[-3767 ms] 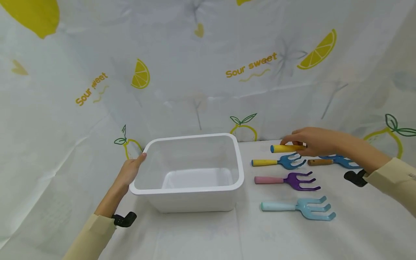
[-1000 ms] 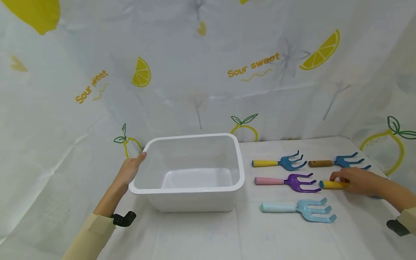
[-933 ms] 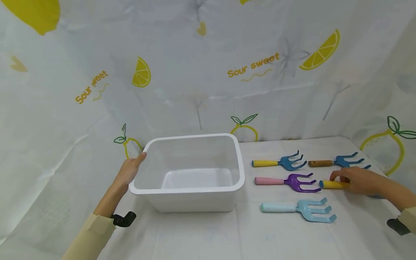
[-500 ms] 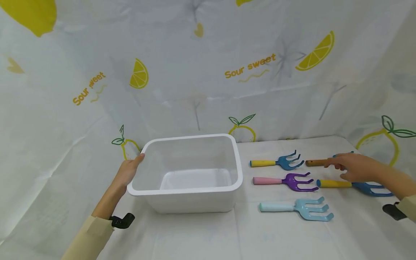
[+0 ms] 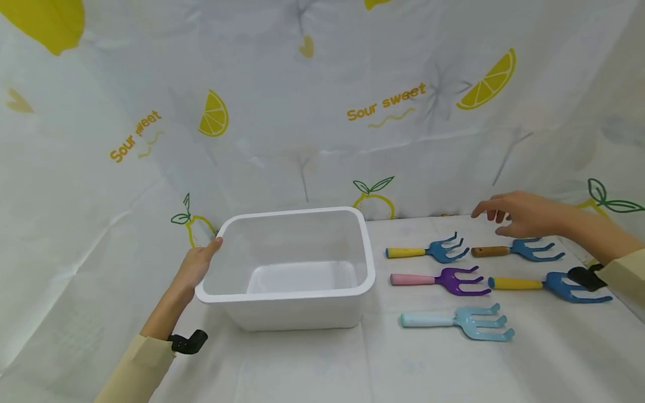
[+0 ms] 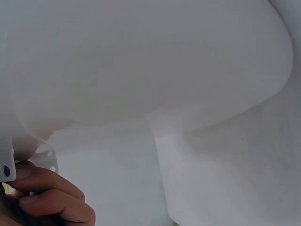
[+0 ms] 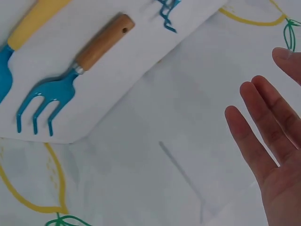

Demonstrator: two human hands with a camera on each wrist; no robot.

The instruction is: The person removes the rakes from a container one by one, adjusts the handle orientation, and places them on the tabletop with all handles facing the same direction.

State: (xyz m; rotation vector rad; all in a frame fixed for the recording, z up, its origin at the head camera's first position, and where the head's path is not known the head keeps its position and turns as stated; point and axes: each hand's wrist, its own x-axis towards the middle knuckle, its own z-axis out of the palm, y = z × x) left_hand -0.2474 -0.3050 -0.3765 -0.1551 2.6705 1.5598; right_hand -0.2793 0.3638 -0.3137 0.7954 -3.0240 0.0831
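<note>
My left hand point(image 5: 199, 265) grips the left rim of a white plastic tub point(image 5: 297, 313); in the left wrist view its fingers point(image 6: 51, 200) curl under the rim. The right hand point(image 5: 524, 214) is raised, holding nothing, above a blue hand fork with a wooden handle point(image 5: 491, 252). Closer to me lies a blue fork with a yellow handle point(image 5: 516, 284), partly behind the right wrist's black camera. Left of these lie another yellow-handled blue fork point(image 5: 405, 253), a purple fork with a pink handle point(image 5: 414, 279) and a light blue fork point(image 5: 428, 321).
Inside the tub only its bare white floor shows. A white cloth point(image 5: 312, 369) covers the table, and a lemon-printed sheet point(image 5: 282, 84) hangs behind it. The forks' handles all point left, towards the tub.
My right hand carried the yellow-handled fork to the right, laid it down and let go. It has since risen back past the wooden-handled fork. The left hand kept its hold on the tub.
</note>
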